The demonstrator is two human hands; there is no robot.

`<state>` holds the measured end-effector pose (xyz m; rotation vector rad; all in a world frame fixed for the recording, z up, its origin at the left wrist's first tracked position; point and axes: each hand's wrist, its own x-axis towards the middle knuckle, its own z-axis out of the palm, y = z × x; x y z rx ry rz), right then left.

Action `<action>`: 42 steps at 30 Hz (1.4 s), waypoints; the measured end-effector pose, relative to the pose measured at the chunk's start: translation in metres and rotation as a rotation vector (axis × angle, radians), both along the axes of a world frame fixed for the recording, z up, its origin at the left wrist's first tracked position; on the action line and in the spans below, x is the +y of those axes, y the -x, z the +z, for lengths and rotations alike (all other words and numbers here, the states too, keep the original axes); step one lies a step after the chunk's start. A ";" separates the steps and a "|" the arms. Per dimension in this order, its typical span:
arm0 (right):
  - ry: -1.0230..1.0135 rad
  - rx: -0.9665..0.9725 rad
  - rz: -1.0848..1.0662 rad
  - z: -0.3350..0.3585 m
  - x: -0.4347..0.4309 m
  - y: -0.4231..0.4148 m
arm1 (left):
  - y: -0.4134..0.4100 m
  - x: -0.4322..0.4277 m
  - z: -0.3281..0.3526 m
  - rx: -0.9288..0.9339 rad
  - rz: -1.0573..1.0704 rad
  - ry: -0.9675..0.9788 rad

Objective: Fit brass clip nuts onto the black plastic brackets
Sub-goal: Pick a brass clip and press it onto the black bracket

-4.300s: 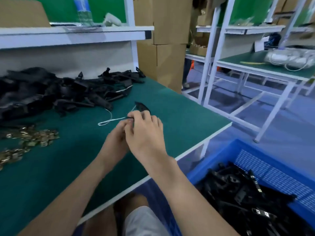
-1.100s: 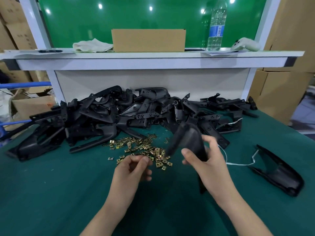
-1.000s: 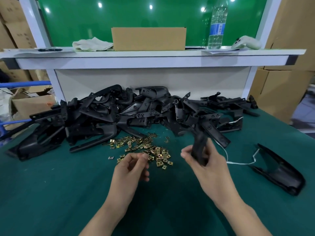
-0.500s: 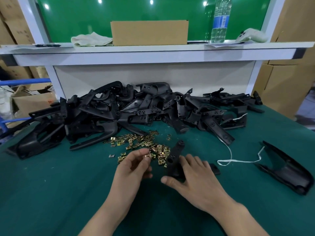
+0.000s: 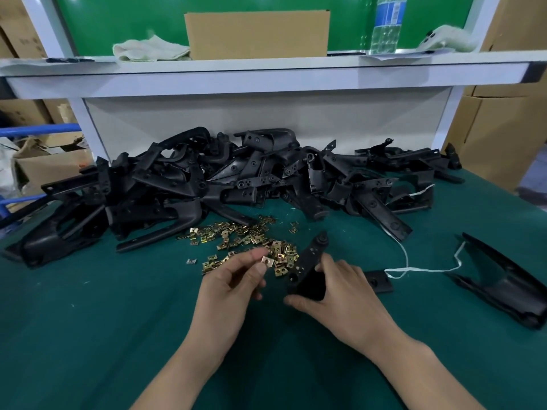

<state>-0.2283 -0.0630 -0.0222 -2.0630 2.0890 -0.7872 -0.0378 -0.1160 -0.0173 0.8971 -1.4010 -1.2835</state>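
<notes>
My left hand pinches one brass clip nut between thumb and fingertip, lifted just above the green table. My right hand grips a black plastic bracket that lies on the table with its arm pointing up and away. The nut sits a short way left of the bracket's arm. A loose heap of brass clip nuts lies just beyond my left hand. A big pile of black brackets fills the back of the table.
A separate black moulded part lies at the right, with a white string running from it toward the pile. A small black piece lies by my right hand. The shelf above carries a cardboard box, a rag and a bottle.
My right hand has brought the bracket down from the air onto the table near the nuts. My left hand has lifted a single clip nut clear of the heap.
</notes>
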 end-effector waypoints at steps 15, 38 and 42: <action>-0.046 -0.014 0.054 -0.006 -0.003 0.005 | 0.001 0.001 0.003 -0.019 0.008 0.005; -0.033 -0.031 0.044 -0.007 -0.004 0.006 | -0.001 0.000 0.000 0.048 -0.061 -0.085; -0.034 0.005 0.041 -0.005 -0.003 0.005 | 0.002 0.001 -0.003 0.047 -0.109 -0.085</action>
